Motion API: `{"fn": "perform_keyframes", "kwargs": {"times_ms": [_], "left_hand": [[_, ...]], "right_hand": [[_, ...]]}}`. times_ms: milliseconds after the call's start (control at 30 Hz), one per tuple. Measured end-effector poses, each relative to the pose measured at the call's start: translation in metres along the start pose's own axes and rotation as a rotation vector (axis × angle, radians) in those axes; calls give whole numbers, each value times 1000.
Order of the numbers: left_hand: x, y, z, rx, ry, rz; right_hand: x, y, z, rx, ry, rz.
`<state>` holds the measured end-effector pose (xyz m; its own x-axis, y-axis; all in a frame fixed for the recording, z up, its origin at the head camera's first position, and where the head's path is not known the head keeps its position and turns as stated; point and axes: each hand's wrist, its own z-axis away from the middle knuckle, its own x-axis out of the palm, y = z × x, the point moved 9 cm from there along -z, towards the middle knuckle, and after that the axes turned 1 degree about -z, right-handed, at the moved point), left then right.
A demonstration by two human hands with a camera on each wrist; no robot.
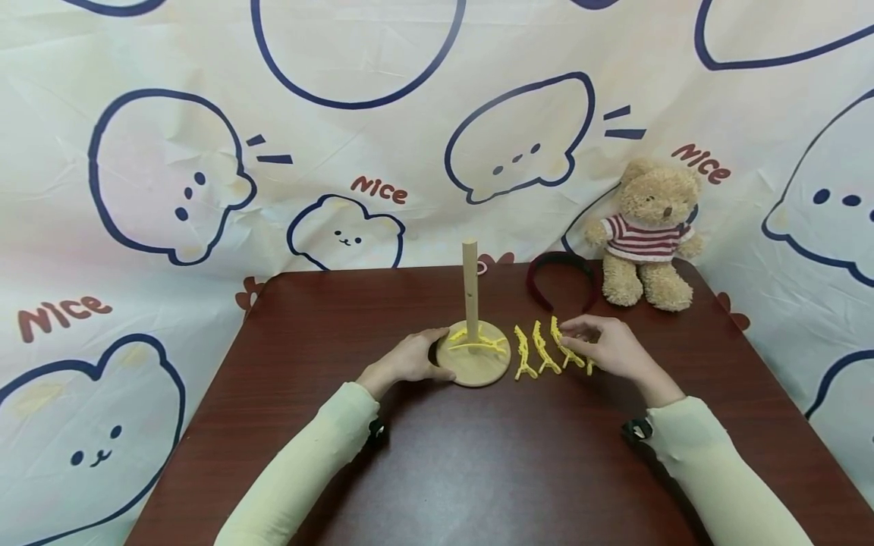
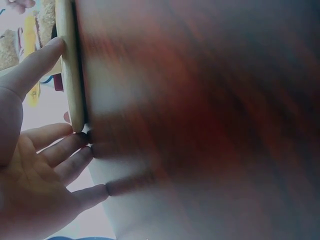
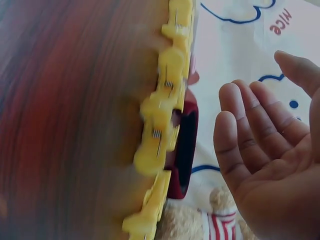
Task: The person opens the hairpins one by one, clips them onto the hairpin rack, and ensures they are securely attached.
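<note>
surface [image 1: 437,470], with bear [image 1: 652,235] at far right; stand [image 1: 471,288], gripped at its base [image 1: 478,371] by the left hand [image 1: 413,356]; headband [image 1: 560,258] beside the bear; right hand [image 1: 611,345], relaxed and empty, partly hiding clips [image 3: 170,65] right of the stand, their springs [image 3: 156,134] shown only in right wrist view.

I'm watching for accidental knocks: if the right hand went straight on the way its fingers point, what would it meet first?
Probably the yellow clip just ahead of the right hand, third from the left beside the wooden stand. Height is unclear, so it might pass above.
</note>
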<state>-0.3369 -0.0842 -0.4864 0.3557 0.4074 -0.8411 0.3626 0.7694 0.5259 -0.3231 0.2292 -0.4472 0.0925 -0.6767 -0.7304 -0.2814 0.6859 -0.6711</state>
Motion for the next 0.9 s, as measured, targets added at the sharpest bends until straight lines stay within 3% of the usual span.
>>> {"fn": "perform_keyframes", "kwargs": {"times_ms": [533, 900], "left_hand": [[1, -1, 0, 12, 0, -3], [0, -1, 1, 16, 5, -7]], "right_hand": [[-28, 45, 32, 179, 0, 20], [-48, 62, 44, 232, 73, 144]]}}
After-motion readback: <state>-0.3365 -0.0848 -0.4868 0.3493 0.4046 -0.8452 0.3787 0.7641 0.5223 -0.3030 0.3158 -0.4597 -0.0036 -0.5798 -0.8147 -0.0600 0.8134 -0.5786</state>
